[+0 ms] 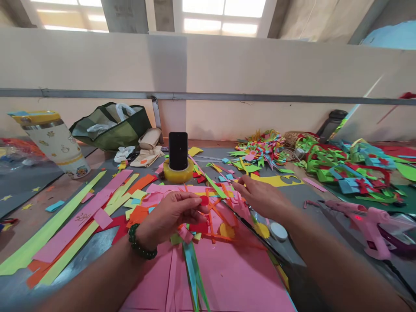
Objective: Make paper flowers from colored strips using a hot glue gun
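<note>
My left hand [172, 212], with a dark green bead bracelet on its wrist, pinches a small red paper piece [204, 200] between thumb and fingers. It hovers over a heap of cut paper on pink sheets [227, 268]. My right hand [256, 195] reaches over the scraps further right, its fingers stretched forward and down, with nothing visible in them. Below it lies a long dark, thin tool [247, 223], partly covered. Orange strips [211, 221], yellow scalloped discs [226, 230] and blue-green folded strips [191, 264] lie around my hands.
A phone [178, 151] stands in a yellow tape roll [178, 172]. Long paper strips [81, 216] and a tumbler [53, 143] are at left. A pink glue gun [364, 221] with a red light sits right. Paper crafts [360, 169] and a green bag [113, 128] stand behind.
</note>
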Demonstrator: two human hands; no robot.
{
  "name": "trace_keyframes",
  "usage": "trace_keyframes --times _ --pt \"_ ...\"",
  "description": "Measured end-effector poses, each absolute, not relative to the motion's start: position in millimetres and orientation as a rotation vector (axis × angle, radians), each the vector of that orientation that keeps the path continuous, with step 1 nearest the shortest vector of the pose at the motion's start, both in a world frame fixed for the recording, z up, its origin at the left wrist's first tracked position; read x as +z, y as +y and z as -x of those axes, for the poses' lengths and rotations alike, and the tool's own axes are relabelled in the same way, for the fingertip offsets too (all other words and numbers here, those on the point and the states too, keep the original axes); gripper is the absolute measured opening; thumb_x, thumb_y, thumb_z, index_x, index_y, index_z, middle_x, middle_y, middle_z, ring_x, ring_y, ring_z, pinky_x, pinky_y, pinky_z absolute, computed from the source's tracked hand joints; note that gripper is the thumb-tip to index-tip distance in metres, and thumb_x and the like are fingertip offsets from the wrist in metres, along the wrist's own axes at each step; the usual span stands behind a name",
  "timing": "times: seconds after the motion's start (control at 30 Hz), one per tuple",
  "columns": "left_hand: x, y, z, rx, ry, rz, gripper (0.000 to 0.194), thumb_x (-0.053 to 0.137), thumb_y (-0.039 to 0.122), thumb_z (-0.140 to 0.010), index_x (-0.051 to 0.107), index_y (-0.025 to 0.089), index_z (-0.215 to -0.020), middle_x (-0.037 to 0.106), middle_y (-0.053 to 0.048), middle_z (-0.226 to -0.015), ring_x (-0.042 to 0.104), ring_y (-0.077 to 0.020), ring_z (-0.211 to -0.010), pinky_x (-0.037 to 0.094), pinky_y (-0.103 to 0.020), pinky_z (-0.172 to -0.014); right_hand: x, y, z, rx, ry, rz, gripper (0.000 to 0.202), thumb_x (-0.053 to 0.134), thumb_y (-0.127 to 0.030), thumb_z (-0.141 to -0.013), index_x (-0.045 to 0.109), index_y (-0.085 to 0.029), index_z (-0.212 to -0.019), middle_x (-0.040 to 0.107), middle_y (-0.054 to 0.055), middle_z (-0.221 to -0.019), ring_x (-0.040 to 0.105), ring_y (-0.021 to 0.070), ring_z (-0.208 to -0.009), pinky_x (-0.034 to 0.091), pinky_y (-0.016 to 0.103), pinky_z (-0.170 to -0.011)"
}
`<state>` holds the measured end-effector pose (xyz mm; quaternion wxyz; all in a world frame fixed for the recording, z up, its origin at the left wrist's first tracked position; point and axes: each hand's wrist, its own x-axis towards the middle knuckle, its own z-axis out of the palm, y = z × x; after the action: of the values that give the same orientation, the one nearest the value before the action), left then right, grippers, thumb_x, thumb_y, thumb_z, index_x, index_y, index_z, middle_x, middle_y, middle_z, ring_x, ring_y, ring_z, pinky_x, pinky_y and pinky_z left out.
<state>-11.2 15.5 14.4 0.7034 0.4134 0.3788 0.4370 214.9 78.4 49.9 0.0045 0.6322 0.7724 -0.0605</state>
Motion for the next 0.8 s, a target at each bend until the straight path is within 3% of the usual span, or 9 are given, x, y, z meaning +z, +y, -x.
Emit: trace_keyframes --times 0.13,0.33,0.43,0.53,0.63,0.8 --pt "15 15 11 0.961 0.85 -0.876 0.018 0.071 0.029 -0.074 0.069 0.011 -0.078 0.072 -0.008 -0.081 0.064 -0.0086 -0.059 0.05 -0.015 -0.054 40 95 -229 -0.157 2.311 -1.832 0.04 0.031 -0.046 -0.092 0.057 -0.016 -0.1 0.067 0.014 -0.101 0.063 0.0273 -0.088 0.038 0.03 -0.062" --pt "14 15 9 0.954 0.828 -0.881 0.019 0.07 0.03 -0.075 0.067 0.011 -0.076 0.07 -0.005 -0.072 0.063 -0.0084 -0.056 0.047 -0.015 -0.052 39 88 -225 -0.102 2.36 -1.769 0.03 0.047 -0.035 -0.088 0.067 -0.011 -0.088 0.067 0.019 -0.094 0.063 0.0301 -0.089 0.042 0.033 -0.067" --pt "13 15 8 0.938 0.81 -0.887 0.021 0.069 0.032 -0.076 0.066 0.012 -0.074 0.066 -0.002 -0.065 0.06 -0.007 -0.051 0.045 -0.015 -0.049 48 71 -217 -0.035 2.566 -1.738 0.025 0.047 -0.031 -0.089 0.066 -0.017 -0.097 0.065 0.013 -0.098 0.061 0.0236 -0.09 0.042 0.03 -0.07" --pt "11 15 6 0.911 0.8 -0.922 0.022 0.067 0.033 -0.077 0.065 0.011 -0.074 0.063 -0.001 -0.062 0.057 -0.0068 -0.048 0.043 -0.016 -0.047 49 53 -208 -0.252 3.171 -1.301 0.021 0.05 -0.031 -0.09 0.063 -0.023 -0.106 0.062 0.004 -0.094 0.057 0.0135 -0.079 0.041 0.024 -0.069" --pt "9 14 3 0.876 0.824 -0.994 0.025 0.066 0.035 -0.077 0.064 0.011 -0.067 0.061 -0.001 -0.06 0.056 -0.0066 -0.048 0.041 -0.015 -0.046 41 44 -201 -0.4 3.524 -0.8 0.019 0.048 -0.027 -0.092 0.066 -0.023 -0.1 0.058 0.004 -0.088 0.054 0.0116 -0.076 0.04 0.023 -0.065" --pt "6 12 1 0.853 0.837 -1.056 0.024 0.066 0.035 -0.078 0.065 0.012 -0.07 0.062 0.0 -0.063 0.058 -0.0066 -0.051 0.042 -0.015 -0.046 32 45 -196 -0.394 3.575 -0.758 0.018 0.048 -0.023 -0.093 0.066 -0.018 -0.09 0.058 0.004 -0.082 0.053 0.0113 -0.074 0.039 0.023 -0.064"
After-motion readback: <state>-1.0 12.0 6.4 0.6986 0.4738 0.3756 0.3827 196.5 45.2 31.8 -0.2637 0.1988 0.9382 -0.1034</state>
